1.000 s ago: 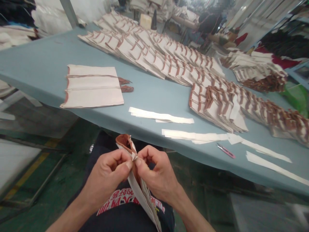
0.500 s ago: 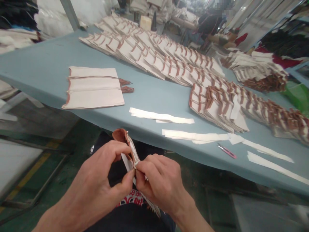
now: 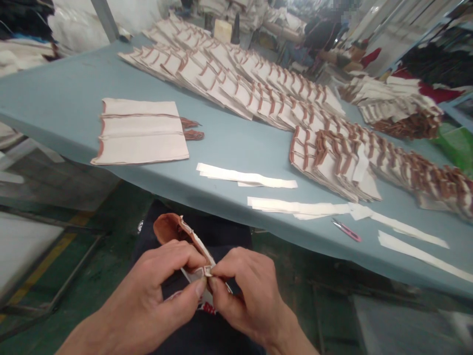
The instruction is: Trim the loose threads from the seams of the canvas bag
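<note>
1. The left hand [image 3: 155, 286] pinches a cream-and-brown fabric piece [image 3: 169, 229] between thumb and fingers.
2. The right hand [image 3: 247, 291] grips the same edge just beside it.
3. The piece is above the lap [image 3: 231, 234], on the near side of the table [image 3: 240, 140].
4. Since half a second ago, its brown end has swung left and nearer.
5. On the table, the pink-handled snips [image 3: 346, 230] have stayed put.
</note>
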`<control>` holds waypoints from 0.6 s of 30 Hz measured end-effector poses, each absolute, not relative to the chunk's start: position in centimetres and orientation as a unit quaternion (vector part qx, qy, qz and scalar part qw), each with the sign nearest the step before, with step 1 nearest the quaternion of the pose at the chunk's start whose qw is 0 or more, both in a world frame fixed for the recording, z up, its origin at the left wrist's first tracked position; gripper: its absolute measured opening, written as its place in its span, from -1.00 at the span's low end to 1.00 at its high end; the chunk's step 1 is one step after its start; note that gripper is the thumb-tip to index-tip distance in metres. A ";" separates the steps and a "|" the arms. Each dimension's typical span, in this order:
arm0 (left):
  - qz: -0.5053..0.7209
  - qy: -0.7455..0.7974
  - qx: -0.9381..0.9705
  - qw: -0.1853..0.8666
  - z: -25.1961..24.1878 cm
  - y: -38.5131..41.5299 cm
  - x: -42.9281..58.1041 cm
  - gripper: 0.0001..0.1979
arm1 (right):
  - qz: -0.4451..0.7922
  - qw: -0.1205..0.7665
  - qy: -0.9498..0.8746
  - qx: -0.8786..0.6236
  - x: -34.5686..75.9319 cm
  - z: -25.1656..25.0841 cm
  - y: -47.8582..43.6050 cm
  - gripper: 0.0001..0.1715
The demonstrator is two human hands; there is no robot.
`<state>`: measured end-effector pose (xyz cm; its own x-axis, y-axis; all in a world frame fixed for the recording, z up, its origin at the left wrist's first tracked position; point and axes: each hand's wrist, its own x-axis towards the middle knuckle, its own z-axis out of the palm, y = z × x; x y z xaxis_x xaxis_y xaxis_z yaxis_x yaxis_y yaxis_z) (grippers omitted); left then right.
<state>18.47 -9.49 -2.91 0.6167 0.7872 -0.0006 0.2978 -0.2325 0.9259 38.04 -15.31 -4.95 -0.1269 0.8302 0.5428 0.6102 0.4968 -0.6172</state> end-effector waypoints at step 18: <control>0.195 0.371 0.555 0.719 -1.8 -5.9 17.9 -0.75 | 0.653 0.340 -0.415 -0.534 38.9 -0.7 -11.2 -0.78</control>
<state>17.90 -5.90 -1.77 0.6492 0.6918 -0.3161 0.1313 0.3075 0.9425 38.88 -11.23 -0.68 -0.1981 0.8874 -0.4162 -0.0009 -0.4247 -0.9053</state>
